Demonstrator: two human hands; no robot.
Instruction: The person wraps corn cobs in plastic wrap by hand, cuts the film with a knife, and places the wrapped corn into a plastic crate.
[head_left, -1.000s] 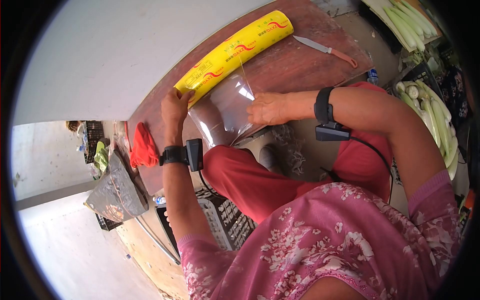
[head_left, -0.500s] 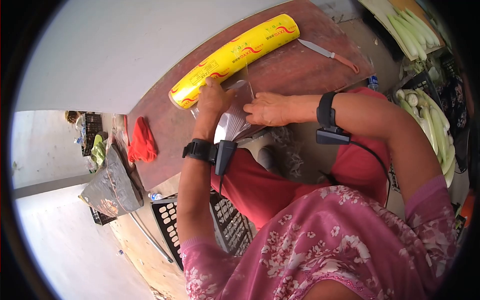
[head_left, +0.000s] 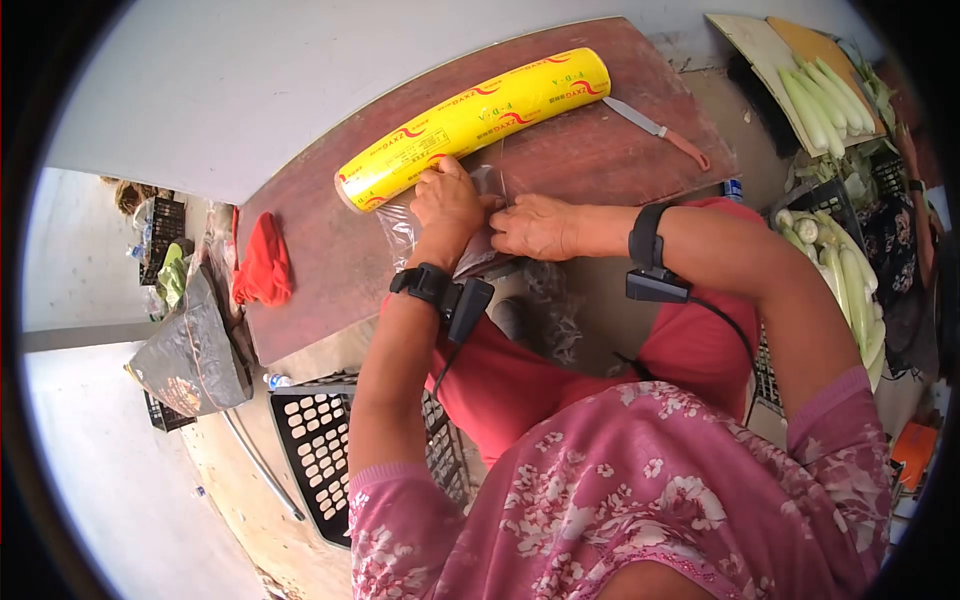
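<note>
A yellow roll of clear film [head_left: 480,125] lies slantwise on the reddish board [head_left: 330,260]. Just below its left half, my left hand [head_left: 447,205] has bent fingers, closed on the clear film [head_left: 398,228] drawn from the roll. My right hand [head_left: 535,226] is close beside it, fingertips pinched together at the film's edge. The film is thin and partly hidden beneath both hands. To the right of the roll rests a knife [head_left: 655,130] with an orange-pink handle.
A red cloth [head_left: 263,262] lies at the board's left. Black crates [head_left: 315,440] stand below. Peeled stalks [head_left: 825,100] rest on a panel at upper right, with more stalks [head_left: 845,275] in a crate below. A grey bag [head_left: 195,350] is at left.
My hands have come closer together, and the white ridged patch between them is now mostly out of sight. The whole view has shifted slightly.
</note>
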